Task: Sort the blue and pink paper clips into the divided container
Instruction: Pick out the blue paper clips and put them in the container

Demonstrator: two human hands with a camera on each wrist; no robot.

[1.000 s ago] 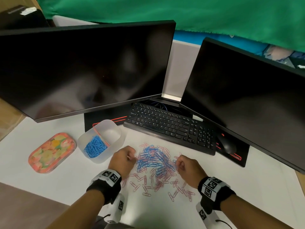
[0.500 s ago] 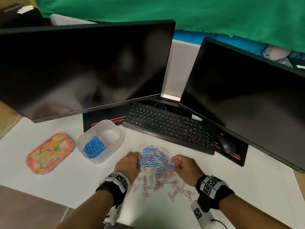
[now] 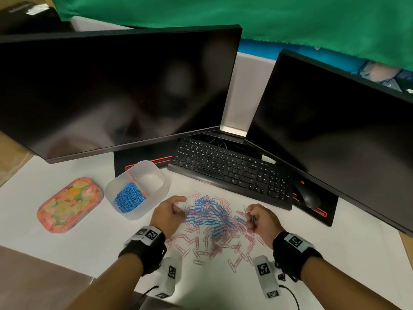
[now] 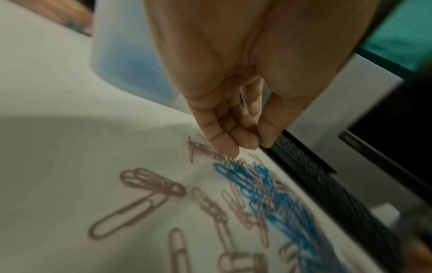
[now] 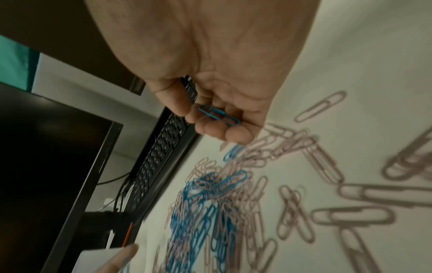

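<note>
A mixed pile of blue and pink paper clips [image 3: 209,214] lies on the white desk, with loose pink clips [image 3: 201,248] nearer me. The translucent divided container [image 3: 145,209] stands left of the pile. Its left compartment holds blue clips [image 3: 128,198]; its right compartment [image 3: 150,177] shows none. My left hand [image 3: 178,211] is at the pile's left edge, thumb and forefinger pinching a blue clip [image 4: 258,142]. My right hand [image 3: 251,218] hovers at the pile's right edge, with a blue clip [image 5: 218,114] held in its curled fingers.
A black keyboard [image 3: 230,168] lies just behind the pile, with a mouse [image 3: 308,195] to its right. Two dark monitors [image 3: 111,90] [image 3: 335,135] overhang the back of the desk. A flowered lid [image 3: 69,204] lies left of the container.
Both hands reached into the pile half a second ago. Each has drawn back a little to its own side, holding a blue clip.
</note>
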